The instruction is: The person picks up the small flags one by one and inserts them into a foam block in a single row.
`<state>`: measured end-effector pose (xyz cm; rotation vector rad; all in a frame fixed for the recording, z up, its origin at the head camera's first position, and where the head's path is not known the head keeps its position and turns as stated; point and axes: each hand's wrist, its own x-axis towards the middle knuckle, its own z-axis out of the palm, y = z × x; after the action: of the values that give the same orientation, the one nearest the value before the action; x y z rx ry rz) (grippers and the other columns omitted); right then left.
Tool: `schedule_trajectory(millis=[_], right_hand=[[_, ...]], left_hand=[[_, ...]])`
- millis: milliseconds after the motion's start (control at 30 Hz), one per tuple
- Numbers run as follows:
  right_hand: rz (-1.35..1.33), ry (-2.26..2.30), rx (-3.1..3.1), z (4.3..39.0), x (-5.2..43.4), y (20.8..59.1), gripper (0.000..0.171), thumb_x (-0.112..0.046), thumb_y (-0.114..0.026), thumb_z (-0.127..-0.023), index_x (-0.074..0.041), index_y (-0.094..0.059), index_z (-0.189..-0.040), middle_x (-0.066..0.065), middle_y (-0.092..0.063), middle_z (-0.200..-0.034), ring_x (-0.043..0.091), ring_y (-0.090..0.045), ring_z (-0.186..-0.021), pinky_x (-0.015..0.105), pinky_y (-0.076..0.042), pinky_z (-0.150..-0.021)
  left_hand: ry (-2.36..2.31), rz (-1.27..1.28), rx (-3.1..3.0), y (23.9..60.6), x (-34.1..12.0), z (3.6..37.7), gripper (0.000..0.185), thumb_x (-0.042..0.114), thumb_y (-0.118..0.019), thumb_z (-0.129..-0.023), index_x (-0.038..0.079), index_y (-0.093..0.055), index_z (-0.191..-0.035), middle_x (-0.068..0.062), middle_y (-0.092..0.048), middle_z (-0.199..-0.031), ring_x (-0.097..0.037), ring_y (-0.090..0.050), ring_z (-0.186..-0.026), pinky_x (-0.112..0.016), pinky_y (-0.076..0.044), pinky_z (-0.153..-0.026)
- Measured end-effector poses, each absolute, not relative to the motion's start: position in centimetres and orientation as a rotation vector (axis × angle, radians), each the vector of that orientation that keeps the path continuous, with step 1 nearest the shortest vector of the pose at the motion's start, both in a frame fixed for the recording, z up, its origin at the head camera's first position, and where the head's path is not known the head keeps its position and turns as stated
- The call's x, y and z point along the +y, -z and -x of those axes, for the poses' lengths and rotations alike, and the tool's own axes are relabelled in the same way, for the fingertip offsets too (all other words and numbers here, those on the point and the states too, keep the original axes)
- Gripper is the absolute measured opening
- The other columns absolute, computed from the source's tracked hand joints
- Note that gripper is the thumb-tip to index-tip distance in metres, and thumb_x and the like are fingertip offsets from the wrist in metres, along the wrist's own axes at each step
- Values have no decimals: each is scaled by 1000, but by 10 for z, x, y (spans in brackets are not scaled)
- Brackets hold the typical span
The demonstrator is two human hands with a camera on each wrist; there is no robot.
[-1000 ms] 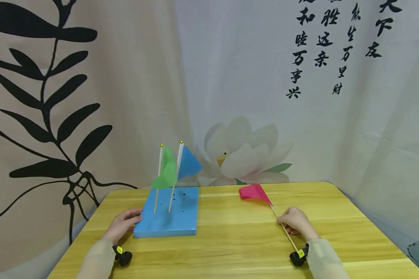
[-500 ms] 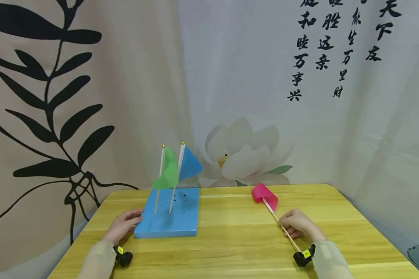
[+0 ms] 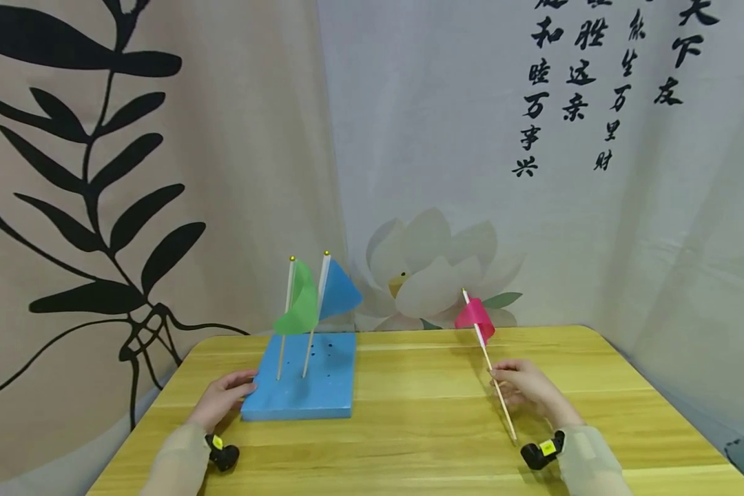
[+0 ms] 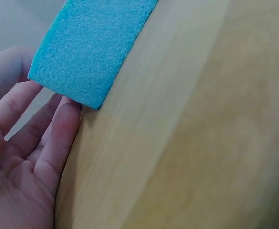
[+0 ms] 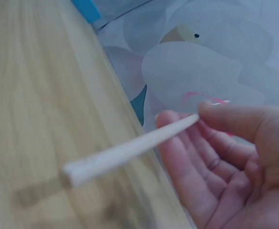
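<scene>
Now the pink flag point(image 3: 474, 319) tilts steeply, its stick's long axis running from the lower end over the surface point(image 3: 409, 441) up toward the far edge. The right hand point(image 3: 527, 393), near the right edge, pinches the stick with thumb and fingers point(image 5: 177, 143). The left hand point(image 3: 220, 401) lies with straight fingers touching the blue foam block point(image 3: 300, 386).
</scene>
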<state>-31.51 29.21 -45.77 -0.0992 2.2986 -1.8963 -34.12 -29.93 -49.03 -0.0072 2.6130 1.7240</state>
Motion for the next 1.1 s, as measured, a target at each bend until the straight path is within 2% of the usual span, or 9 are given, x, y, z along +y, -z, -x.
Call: schedule_trajectory(millis=[133, 267, 467, 633, 733, 867, 1100], right_hand=[[154, 1934, 2338, 314, 286, 448, 41, -17, -57, -99, 15, -48, -122, 15, -63, -97, 32, -67, -85, 37, -57, -68], [208, 1977, 2359, 314, 278, 443, 38, -17, -58, -98, 11, -51, -122, 15, -62, -98, 29, -67, -85, 37, -57, -67], [254, 2107, 2335, 317, 257, 439, 28, -10, -59, -97, 9, -54, -116, 14, -64, -93, 31, -68, -82, 40, -58, -66], [272, 2250, 2296, 322, 236, 436, 24, -9, -62, -95, 7, -56, -112, 21, -64, -94, 38, -67, -85, 42, -58, -67], [278, 2350, 2248, 326, 224, 433, 20, -7, -63, -94, 5, -57, -109, 25, -64, -96, 35, -68, -83, 43, -58, -67], [328, 2407, 2209, 331, 211, 429, 13, -7, -64, -94, 0, -60, -105, 20, -66, -93, 29, -69, -80, 43, -58, -67], [380, 2499, 2163, 348, 174, 427, 7, -2, -63, -93, -3, -62, -100, 22, -65, -92, 36, -68, -83, 40, -58, -62]], left_hand=[[-1737, 20, 2604, 491, -299, 340, 56, 29, -65, -94, -3, -50, -138, -24, -51, -136, -35, -51, -120, -38, -52, -83], [-1734, 31, 2602, 492, -299, 340, 56, 28, -65, -94, -3, -51, -138, -24, -51, -136, -34, -52, -119, -38, -53, -83], [-1732, 4, 2611, 492, -300, 342, 55, 28, -65, -94, -3, -51, -138, -24, -51, -136, -34, -53, -118, -39, -53, -83], [-1735, 1, 2606, 493, -301, 343, 56, 30, -65, -94, -3, -51, -138, -24, -51, -136, -34, -53, -118, -39, -53, -82], [-1738, 8, 2612, 494, -301, 341, 55, 28, -65, -94, -3, -51, -137, -24, -51, -135, -33, -54, -116, -38, -53, -82], [-1745, 3, 2619, 494, -299, 341, 53, 26, -65, -94, -3, -52, -136, -24, -52, -134, -32, -55, -115, -38, -53, -83], [-1750, -25, 2625, 491, -300, 339, 52, 25, -65, -94, -2, -52, -137, -23, -53, -134, -32, -54, -116, -35, -52, -83]])
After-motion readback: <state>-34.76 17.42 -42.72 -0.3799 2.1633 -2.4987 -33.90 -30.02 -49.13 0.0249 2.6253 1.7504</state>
